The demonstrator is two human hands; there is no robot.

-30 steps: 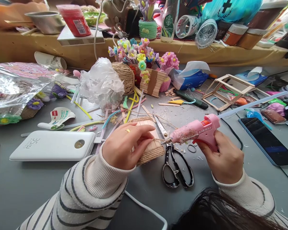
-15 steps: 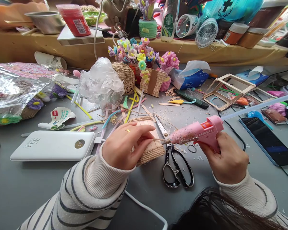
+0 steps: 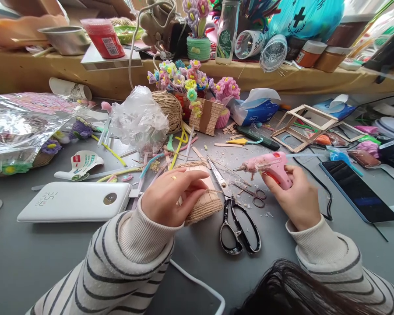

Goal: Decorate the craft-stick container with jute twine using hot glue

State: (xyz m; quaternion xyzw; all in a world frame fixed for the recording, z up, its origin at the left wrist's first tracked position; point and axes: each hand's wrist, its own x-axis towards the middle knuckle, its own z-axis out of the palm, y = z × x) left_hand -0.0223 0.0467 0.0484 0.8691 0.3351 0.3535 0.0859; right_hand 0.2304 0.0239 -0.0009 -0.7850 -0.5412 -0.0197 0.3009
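My left hand [image 3: 169, 197] is closed over a small basket of wooden sticks wound with jute twine [image 3: 203, 203], pressing it on the grey table [image 3: 36, 258]. A gold ring shows on one finger. My right hand [image 3: 297, 199] grips a pink glue gun [image 3: 265, 166] by its handle, with the nozzle pointing left and held a short way to the right of the basket, apart from it. A clear glue stick juts from the gun's back. Black-handled scissors [image 3: 236, 223] lie between my hands.
A white power bank [image 3: 74, 207] lies left of my hand, a dark phone [image 3: 357, 190] at the right. Behind are a twine ball [image 3: 167, 109], crumpled plastic [image 3: 138, 118], pipe-cleaner flowers [image 3: 190, 81], a tissue pack [image 3: 259, 107], a stick frame [image 3: 304, 124] and a cluttered wooden shelf [image 3: 282, 72].
My right hand has drawn the glue gun away from the basket, up and to the right, and lowered its rear. My left hand has stayed on the basket.
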